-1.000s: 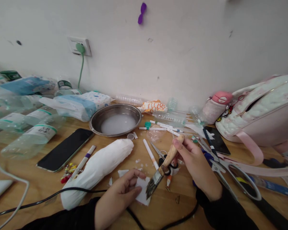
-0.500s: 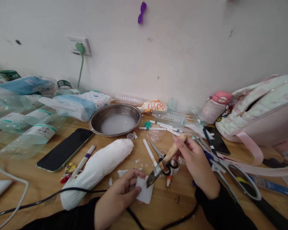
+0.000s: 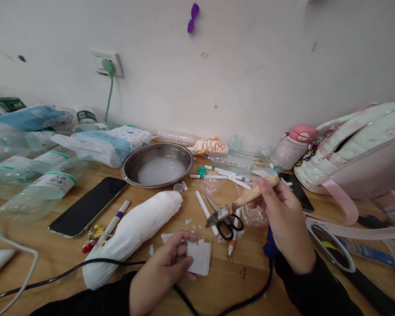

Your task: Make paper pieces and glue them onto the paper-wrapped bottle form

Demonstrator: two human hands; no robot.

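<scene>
Black scissors (image 3: 231, 225) lie below the brush (image 3: 238, 202) the right hand (image 3: 285, 219) grips; left hand (image 3: 166, 267) pinches paper (image 3: 200, 258).

The brush (image 3: 238, 203) has a tan handle (image 3: 249, 197) and dark bristles (image 3: 212, 219). The paper (image 3: 200, 258) is white; the fish-shaped piece (image 3: 211, 145) is white with orange lines.

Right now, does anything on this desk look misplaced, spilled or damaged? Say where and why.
The black cable lies across the near end of the white form, an odd place for it. Small white scraps litter the tabletop near the left hand, looking untidy. No spill shows.
</scene>
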